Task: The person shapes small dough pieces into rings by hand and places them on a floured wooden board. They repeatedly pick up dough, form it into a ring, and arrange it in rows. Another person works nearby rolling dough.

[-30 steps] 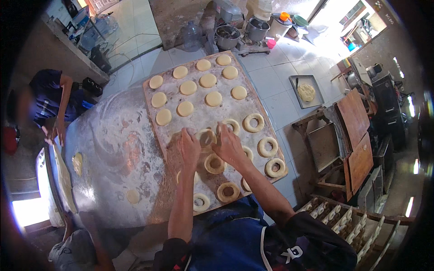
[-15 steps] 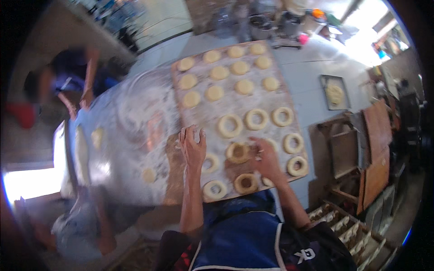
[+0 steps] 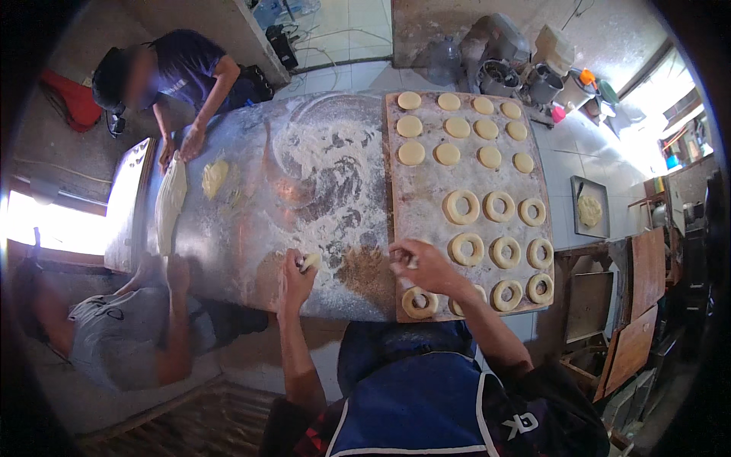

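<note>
Pinching a small pale lump of dough [image 3: 309,261], the left hand [image 3: 293,278] rests on the floury metal table [image 3: 304,190]. Its fingers are curled shut around the lump, just beside a brown patch of crumbs [image 3: 364,270].

The right hand [image 3: 422,266] sits on the near edge of the long wooden board [image 3: 426,190]. Its fingers are bent and close together, and something small and pale shows at the fingertips. It is too small to tell what it is, or if the fingers grip it.

A pale ring of dough [image 3: 419,302] lies on the board just under the right hand. The wrist hides part of the next ring [image 3: 459,307]. More rings lie in rows beside them, and flat round dough discs [image 3: 457,127] fill the far end of the board.

The board lies on the table and touches the white flour spread [image 3: 327,164]. At the far left, a person in a dark shirt [image 3: 179,65] touches a long white roll of dough [image 3: 169,202]. Another person in a grey shirt [image 3: 114,343] leans on the near left edge.

The floor is pale tile. Metal pots and a mixer [image 3: 502,72] stand past the board. A small tray with dough [image 3: 588,207] sits to the right. Wooden boards [image 3: 636,305] stand at the right edge, which is dark and hard to see.
</note>
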Demonstrator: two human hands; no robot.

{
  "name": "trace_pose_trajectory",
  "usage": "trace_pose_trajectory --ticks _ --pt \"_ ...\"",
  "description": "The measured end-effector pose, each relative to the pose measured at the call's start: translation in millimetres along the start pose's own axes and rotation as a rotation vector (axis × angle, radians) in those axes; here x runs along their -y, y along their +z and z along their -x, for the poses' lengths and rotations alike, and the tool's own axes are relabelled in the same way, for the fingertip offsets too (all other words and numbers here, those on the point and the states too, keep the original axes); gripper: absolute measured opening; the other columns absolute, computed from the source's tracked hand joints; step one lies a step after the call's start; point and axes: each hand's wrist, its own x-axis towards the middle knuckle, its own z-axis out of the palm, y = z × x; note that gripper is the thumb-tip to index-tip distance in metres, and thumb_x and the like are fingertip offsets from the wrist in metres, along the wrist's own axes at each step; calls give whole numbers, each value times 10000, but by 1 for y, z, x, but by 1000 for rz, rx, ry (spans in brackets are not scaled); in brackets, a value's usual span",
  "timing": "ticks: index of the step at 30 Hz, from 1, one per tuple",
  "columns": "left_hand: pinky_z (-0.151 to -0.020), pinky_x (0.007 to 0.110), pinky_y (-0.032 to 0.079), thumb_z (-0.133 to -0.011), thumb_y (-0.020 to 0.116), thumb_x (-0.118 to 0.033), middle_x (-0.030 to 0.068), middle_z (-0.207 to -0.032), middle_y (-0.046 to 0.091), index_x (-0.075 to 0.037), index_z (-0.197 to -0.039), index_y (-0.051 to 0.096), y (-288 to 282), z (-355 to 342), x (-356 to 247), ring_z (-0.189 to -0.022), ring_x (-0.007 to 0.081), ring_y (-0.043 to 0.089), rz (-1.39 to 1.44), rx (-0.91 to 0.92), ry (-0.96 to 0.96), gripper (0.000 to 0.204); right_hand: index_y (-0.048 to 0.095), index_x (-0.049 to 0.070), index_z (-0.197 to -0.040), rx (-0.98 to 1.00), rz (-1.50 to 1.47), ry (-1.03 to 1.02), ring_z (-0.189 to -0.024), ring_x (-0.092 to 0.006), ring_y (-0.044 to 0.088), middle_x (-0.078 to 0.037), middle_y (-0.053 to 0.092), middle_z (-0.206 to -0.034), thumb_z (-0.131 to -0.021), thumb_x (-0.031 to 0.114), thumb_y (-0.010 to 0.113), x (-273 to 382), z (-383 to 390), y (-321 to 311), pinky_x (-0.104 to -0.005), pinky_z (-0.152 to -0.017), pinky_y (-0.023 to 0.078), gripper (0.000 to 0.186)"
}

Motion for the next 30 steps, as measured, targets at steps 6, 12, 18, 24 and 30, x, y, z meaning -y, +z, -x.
trace_pose_trajectory --ticks 6,12,18,24,30 --pt "-832 323 490 -874 712 -133 81 -988 632 5 -1192 609 13 15 -12 -920 155 604 939 57 46 361 616 -19 -1199 17 -222 41 -951 -192 678 -135 703 -1036 -885 120 692 17 -55 87 -335 -852 535 352" --pt "-847 316 503 -916 699 -197 78 -1038 636 -1 -1208 620 24 25 -8 -957 159 609 765 -83 -127 361 657 -38 -1108 -93 -517 107 -917 -158 682 -133 718 -987 -836 44 735 29 -59 115 -313 -814 565 295" --pt "-741 300 558 -959 633 -168 71 -1059 605 -36 -1180 575 18 16 0 -910 166 628 920 127 132 264 526 3 -1275 -239 -339 62 -861 -159 670 -112 687 -951 -791 -27 677 44 -57 129 -311 -758 554 508" --pt "-742 281 527 -886 649 -14 85 -1047 633 -94 -1267 448 26 22 3 -912 157 627 1760 401 -81 437 442 21 -1315 32 -217 -57 -862 -161 652 -87 671 -972 -894 74 611 58 -52 122 -319 -786 539 457" --pt "-742 327 571 -844 554 -44 73 -967 561 -110 -1188 416 30 13 -18 -891 219 634 1479 271 269 377 631 8 -874 -281 -272 318 -643 -163 549 -59 595 -685 -987 399 489 53 -56 121 -346 -649 469 431"
